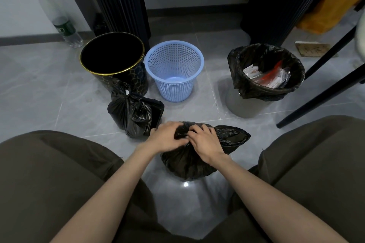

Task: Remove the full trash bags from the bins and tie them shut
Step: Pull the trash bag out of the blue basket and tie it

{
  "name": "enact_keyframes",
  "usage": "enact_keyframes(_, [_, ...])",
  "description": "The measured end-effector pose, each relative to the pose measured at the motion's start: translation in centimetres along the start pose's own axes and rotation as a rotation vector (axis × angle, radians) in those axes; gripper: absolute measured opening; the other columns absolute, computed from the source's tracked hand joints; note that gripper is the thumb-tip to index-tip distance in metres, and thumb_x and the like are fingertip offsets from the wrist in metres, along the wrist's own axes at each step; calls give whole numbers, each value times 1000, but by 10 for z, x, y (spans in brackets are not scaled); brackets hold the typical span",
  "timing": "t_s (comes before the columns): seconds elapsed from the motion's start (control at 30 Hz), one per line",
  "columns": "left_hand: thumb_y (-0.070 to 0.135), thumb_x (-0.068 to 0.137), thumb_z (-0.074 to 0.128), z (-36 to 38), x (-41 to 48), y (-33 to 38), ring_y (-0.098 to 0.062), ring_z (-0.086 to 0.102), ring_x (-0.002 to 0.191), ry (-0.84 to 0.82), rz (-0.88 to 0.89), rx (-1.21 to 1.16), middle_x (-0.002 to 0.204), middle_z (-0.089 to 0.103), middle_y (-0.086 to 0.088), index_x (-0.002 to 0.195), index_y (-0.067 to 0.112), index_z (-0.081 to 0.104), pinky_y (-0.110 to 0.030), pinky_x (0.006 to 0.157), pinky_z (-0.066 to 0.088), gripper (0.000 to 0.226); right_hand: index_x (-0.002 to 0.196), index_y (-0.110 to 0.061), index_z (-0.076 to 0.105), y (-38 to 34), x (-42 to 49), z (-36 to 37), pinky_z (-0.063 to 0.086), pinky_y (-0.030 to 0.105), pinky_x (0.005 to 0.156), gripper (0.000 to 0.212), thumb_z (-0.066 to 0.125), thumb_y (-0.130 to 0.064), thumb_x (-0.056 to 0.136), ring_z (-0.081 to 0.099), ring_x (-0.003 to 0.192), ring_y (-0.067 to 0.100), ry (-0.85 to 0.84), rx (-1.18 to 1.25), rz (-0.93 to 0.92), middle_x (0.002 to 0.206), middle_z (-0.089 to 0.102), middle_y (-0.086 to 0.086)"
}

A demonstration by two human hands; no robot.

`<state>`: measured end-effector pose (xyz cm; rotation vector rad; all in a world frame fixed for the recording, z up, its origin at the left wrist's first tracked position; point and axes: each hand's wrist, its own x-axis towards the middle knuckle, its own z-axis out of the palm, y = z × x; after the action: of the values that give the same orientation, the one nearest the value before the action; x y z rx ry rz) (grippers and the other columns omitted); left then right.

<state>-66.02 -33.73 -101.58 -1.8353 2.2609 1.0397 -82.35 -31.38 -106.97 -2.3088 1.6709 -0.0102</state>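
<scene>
A black trash bag [189,163] sits on the floor between my knees. My left hand [167,137] and my right hand [203,143] both pinch its gathered top, fingers closed on the plastic. A second black bag [132,113], knotted at the top, lies to the left in front of a black bin with a gold rim [112,55], which has no liner. A blue mesh basket [173,69] beside it holds nothing. At the right a grey bin [248,106] carries a black liner [264,89] with paper and red wrappers inside.
A plastic water bottle [65,27] leans on the wall at far left. Black chair legs [320,96] slant across the right side. Dark ribbed columns stand at the back. An orange bag [327,14] and a cardboard scrap [314,48] lie at far right.
</scene>
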Motion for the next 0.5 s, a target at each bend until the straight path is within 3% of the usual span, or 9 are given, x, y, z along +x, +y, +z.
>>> enact_keyframes(0.07, [38,91,50,9,-2,-6,-23,44,127,-56,-23,241,133,53,-1,130,19,44,-51,111,21,43,114,-25,58,-1,0,0,32,40,95,33,31,-37,101,45,109,24,6,3,0,129,50,-7])
enact_keyframes(0.13, [27,97,40,12,-5,-5,-25,54,115,-26,-28,206,118,62,-6,112,14,52,-40,103,31,24,115,-26,58,0,0,0,31,39,96,33,30,-38,101,45,110,23,7,5,10,130,49,-8])
enact_keyframes(0.2, [24,100,35,6,-5,5,-21,61,78,-97,-82,-144,83,64,-8,85,14,59,-27,72,41,29,117,-27,57,2,-1,1,31,38,96,34,29,-39,101,44,113,23,-1,14,35,131,48,-9])
enact_keyframes(0.23, [25,100,36,1,-4,10,-15,53,55,-156,-144,-420,64,55,-4,75,14,57,-24,56,38,34,117,-28,56,3,-1,1,31,39,96,34,29,-40,101,44,113,23,0,19,46,132,47,-10])
enact_keyframes(0.3, [26,100,37,-6,-1,17,-5,30,32,-216,-313,-1024,42,35,5,74,13,56,-17,36,27,35,117,-28,57,2,0,0,33,39,95,35,30,-41,101,44,113,23,7,47,56,131,48,-9])
enact_keyframes(0.37, [27,101,36,-7,1,16,-2,22,26,-215,-439,-1490,34,25,9,86,13,60,-12,31,21,32,116,-27,59,0,0,-1,33,38,95,35,32,-42,100,42,112,22,1,124,61,130,48,-9])
enact_keyframes(0.43, [28,99,39,0,3,13,-3,23,27,-149,-487,-1648,34,26,7,95,18,61,-12,35,23,24,116,-28,61,-1,-1,-1,33,37,96,35,34,-42,100,41,112,21,-25,168,51,131,47,-9])
enact_keyframes(0.5, [29,97,45,10,4,9,-4,30,31,-15,-468,-1464,40,35,7,89,22,58,-16,39,27,17,115,-29,61,0,-2,0,32,36,95,34,34,-42,99,40,112,20,-38,165,35,131,46,-10])
